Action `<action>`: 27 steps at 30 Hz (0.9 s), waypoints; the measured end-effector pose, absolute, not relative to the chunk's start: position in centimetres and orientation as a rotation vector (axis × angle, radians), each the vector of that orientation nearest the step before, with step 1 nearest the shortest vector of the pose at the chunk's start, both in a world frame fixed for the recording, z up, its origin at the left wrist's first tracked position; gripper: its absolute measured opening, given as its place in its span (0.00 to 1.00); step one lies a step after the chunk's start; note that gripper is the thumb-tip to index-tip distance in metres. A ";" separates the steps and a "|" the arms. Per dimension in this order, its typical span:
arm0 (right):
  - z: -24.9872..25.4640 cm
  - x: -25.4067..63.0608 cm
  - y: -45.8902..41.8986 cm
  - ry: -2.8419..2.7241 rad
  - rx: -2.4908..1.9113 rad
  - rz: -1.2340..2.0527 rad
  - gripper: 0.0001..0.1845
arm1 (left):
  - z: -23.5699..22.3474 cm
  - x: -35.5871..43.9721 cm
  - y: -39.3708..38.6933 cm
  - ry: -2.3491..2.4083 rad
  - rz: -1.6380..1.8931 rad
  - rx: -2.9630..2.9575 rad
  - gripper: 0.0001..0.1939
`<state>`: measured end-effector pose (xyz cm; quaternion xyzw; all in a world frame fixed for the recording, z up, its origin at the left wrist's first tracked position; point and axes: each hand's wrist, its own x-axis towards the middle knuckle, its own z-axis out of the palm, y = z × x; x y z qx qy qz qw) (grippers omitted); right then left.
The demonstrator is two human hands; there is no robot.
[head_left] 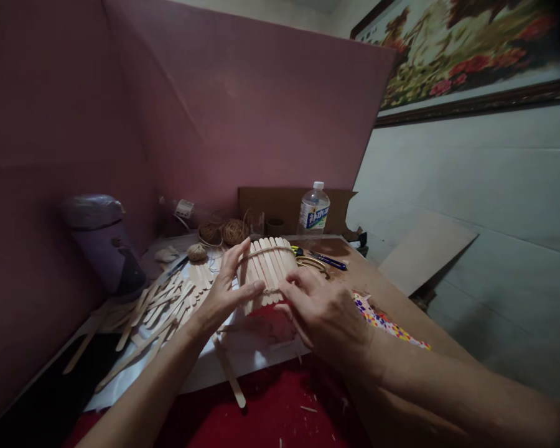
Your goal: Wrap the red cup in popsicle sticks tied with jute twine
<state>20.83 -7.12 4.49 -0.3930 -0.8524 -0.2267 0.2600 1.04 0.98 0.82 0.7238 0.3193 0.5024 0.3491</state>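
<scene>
1. Craft-stick assembly (271, 264): pale sticks are standing side by side in a curved row, leaning slightly. The assembly is sitting between both hands, above the white sheet (256, 358) at the front of the tabletop (366, 277).
2. Twine (265, 251): one strand is crossing the sticks near the upper ends; another is crossing near the lower ends.
3. Left hand (228, 283): it is holding the assembly by its left side, fingers reaching along the upper left edge, thumb pressing the lower front face.
4. Right hand (324, 306): it is touching the lower right edge, fingers curled and narrow. Whether they are gripping a stick or the twine cannot be told.
5. Loose craft sticks (168, 305): these are lying in an overlapping pile beyond the left forearm. A single stick (231, 373) is projecting over the red cloth (270, 407).
6. Rear area: brown twine balls (236, 232) are resting behind the left hand; a labelled plastic bottle (314, 214) is standing upright behind the assembly.
7. Right side: a blue-handled cutter (332, 261) is lying beyond the right hand; a flower-patterned strip (389, 325) is lying beside the right forearm.
</scene>
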 end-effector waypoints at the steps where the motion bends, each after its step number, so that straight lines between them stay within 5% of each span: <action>1: 4.6 20.8 -7.2 -2.292 -1.073 -0.456 0.09 | 0.8 1.0 0.8 0.832 1.311 1.887 0.41; 9: 4.4 20.6 -7.6 -2.083 -1.030 0.202 0.05 | 0.6 1.6 -0.6 0.814 1.333 1.961 0.41; 18: 4.0 20.7 -7.8 -2.124 -1.049 0.110 0.12 | 0.9 2.0 -1.4 0.858 1.338 2.100 0.40; 27: 5.0 21.2 -7.5 -2.322 -0.961 -0.097 0.08 | 0.9 2.1 -1.5 0.862 1.344 2.123 0.40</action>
